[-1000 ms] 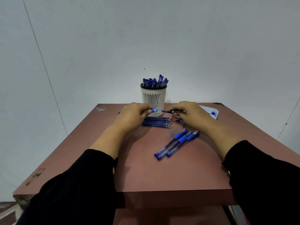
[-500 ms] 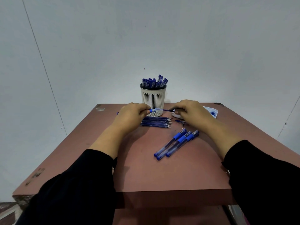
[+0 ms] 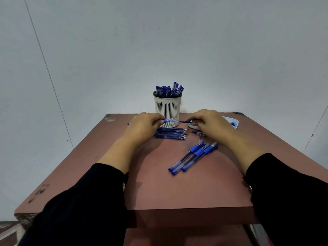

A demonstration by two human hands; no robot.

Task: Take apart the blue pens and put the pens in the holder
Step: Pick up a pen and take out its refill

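My left hand (image 3: pixel 144 126) grips the barrel of a blue pen (image 3: pixel 168 120), whose blue grip end sticks out to the right. My right hand (image 3: pixel 211 121) pinches the thin dark refill (image 3: pixel 183 122) that runs out of that barrel. Both hands hover just in front of the white slotted holder (image 3: pixel 168 107), which is packed with several blue pens. Three whole blue pens (image 3: pixel 193 158) lie side by side on the brown table (image 3: pixel 159 189). A row of several bare refills (image 3: pixel 171 134) lies under my left hand.
A small white dish with a blue mark (image 3: pixel 232 122) sits behind my right hand. A few tiny pen parts (image 3: pixel 199 134) lie by my right wrist. A plain wall stands right behind the table, whose edges drop off left, right and front.
My hands have stayed almost still. The visible stretch of refill between them looks a little longer.
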